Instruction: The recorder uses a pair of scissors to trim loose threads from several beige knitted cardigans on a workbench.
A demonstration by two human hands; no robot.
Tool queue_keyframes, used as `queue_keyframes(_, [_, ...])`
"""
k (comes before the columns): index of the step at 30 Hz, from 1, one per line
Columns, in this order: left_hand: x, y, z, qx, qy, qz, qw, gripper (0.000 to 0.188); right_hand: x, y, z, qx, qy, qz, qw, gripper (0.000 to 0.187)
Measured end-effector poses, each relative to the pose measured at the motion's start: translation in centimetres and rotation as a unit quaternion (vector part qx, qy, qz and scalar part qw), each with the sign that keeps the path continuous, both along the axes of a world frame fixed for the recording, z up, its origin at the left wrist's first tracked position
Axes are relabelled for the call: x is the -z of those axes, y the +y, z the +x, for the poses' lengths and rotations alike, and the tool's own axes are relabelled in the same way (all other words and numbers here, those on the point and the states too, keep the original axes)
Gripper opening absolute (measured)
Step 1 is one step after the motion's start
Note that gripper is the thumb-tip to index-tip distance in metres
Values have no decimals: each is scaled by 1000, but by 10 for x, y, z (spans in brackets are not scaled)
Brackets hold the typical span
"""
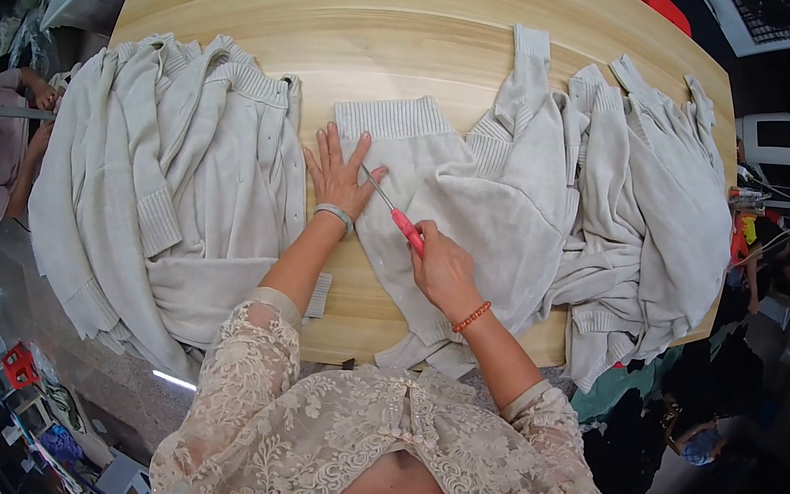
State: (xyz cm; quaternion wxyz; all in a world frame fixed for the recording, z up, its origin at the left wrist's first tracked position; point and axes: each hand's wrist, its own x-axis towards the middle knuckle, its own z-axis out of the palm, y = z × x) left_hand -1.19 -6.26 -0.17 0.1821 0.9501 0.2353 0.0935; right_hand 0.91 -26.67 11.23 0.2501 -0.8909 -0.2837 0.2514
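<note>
A light grey knit sweater (pixel 495 221) lies spread in front of me, its ribbed band (pixel 393 117) toward the far side. My left hand (pixel 339 179) rests flat on its left edge, just below the band, fingers spread. My right hand (pixel 442 269) is closed around the pink handle of a slim hand tool (pixel 407 231). From the handle a thin metal shaft reaches up and left, its tip on or just over the knit beside my left hand. The tip's shape is too small to make out.
Light grey buttoned knits lie heaped on the table (pixel 345 28) at left (pixel 214 171), with more knits (pixel 661 224) piled at right. Both piles hang over the near edge. A person (pixel 1 141) is beyond the left side. A white machine (pixel 780 150) stands off to the right.
</note>
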Motion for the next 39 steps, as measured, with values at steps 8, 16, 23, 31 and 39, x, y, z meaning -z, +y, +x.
queue_keyframes(8, [-2,5,2,26,28,4,999,70,-2,63,48,1,-37,-30,999,17])
queue_keyframes(16, [1,13,19,17,46,11,999,67,-19,0,20,-49,29,-60,997,25])
queue_keyframes(23, [10,29,47,26,20,41,999,61,-36,-35,3,-30,60,-77,995,24])
queue_keyframes(31, [17,40,48,26,-20,75,997,61,-30,-36,5,14,29,2,999,24])
queue_keyframes(39, [-18,-49,-49,113,-31,-6,993,66,-33,-88,-20,21,-33,7,999,27])
